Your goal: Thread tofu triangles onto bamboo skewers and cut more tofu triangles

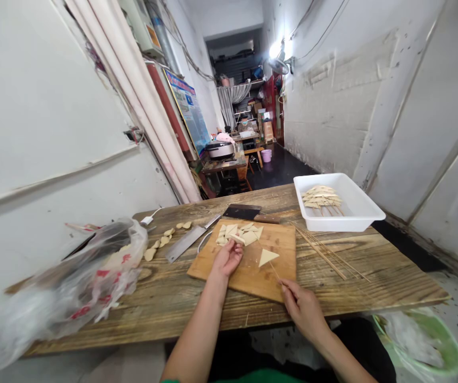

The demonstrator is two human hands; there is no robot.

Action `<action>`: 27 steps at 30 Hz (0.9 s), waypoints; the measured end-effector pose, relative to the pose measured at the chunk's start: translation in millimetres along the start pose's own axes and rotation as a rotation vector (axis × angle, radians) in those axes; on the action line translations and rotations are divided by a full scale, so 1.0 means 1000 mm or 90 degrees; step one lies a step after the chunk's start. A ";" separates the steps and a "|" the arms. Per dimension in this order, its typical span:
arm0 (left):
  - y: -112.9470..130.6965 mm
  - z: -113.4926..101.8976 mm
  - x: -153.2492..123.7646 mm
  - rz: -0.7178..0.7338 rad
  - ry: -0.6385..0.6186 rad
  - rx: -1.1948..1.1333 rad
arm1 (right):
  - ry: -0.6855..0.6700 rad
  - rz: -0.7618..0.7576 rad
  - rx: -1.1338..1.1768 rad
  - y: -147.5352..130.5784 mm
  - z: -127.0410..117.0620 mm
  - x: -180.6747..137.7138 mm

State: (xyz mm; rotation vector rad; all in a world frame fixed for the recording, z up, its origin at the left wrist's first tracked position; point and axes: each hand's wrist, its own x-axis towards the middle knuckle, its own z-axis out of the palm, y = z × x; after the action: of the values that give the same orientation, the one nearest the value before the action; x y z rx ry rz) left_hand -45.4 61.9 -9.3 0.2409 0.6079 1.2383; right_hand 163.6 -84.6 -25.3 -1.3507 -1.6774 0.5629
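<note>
My left hand (pixel 227 258) rests on the wooden cutting board (pixel 280 247) with its fingers closed on a pale triangular slice (pixel 237 239) at the edge of a pile of slices (pixel 240 233). In my right hand (pixel 302 306), at the board's near edge, the fingers pinch a thin bamboo skewer (pixel 275 272). The skewer's far end carries one triangular slice (pixel 267 257) lying on the board.
A white tray (pixel 366 210) with skewered slices stands at the back right. Loose skewers (pixel 324 252) lie right of the board. A cleaver (pixel 248 213) and a second blade (pixel 189 242) lie behind and to the left. Plastic bags (pixel 89 276) sit at the left. A green bin (pixel 432 340) stands below right.
</note>
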 end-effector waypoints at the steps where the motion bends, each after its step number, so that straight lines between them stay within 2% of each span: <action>1: -0.001 0.000 0.001 0.010 0.000 -0.005 | -0.002 0.002 -0.003 -0.002 0.000 0.000; 5: -0.003 0.001 0.004 0.059 -0.021 0.015 | -0.006 -0.013 -0.012 -0.007 0.002 -0.001; 9: -0.002 0.001 0.002 0.085 -0.007 0.023 | -0.025 -0.025 -0.015 -0.008 0.004 -0.002; 14: -0.008 0.001 -0.002 0.136 0.022 0.163 | -0.042 -0.015 -0.015 -0.012 0.004 -0.002; 17: -0.014 0.001 -0.005 0.178 0.010 0.242 | -0.051 -0.024 -0.019 -0.015 0.004 -0.001; 21: -0.014 0.000 -0.007 0.146 -0.029 0.287 | -0.050 -0.028 -0.024 -0.017 0.004 -0.001; 27: -0.006 0.002 -0.009 0.103 -0.008 0.192 | -0.070 -0.041 -0.029 -0.014 0.008 -0.003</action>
State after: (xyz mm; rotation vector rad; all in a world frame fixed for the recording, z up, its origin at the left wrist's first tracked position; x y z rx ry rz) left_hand -41.5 52.1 -7.6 0.5593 0.7768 1.2969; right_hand 149.6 -89.9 -19.2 -1.3128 -1.8260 0.5735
